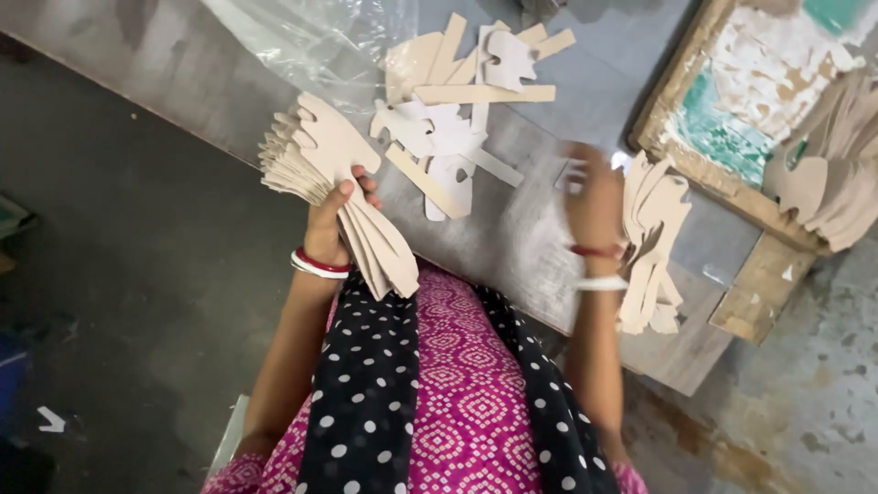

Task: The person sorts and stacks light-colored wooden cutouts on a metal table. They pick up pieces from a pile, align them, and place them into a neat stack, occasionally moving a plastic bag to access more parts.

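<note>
While the hands work over it, here's how it all sits, biggest thing first:

table: grey worktop (549, 229) running from 10 o'clock down to 4 o'clock, scuffed, with a clear plastic bag (311, 41) crumpled at 12 o'clock.
wooden frame: chipped board with teal and white paint (732, 110) at 2 o'clock, more beige cutouts piled on it.
loose pile: flat beige cardboard cutouts (457, 101) scattered at 12 o'clock, overlapping, odd notched shapes plus a few plain strips.
left stack: fanned bundle of the same cutouts (329, 183) at 10 o'clock, off the table edge, tilted.
left hand (331, 220): clenched round that bundle, thumb pressed on the top piece.
right stack: smaller heap (651, 247) at 3 o'clock on the table.
right hand (593, 197): blurred, just beside the heap; can't tell if it's grasping anything.
</note>
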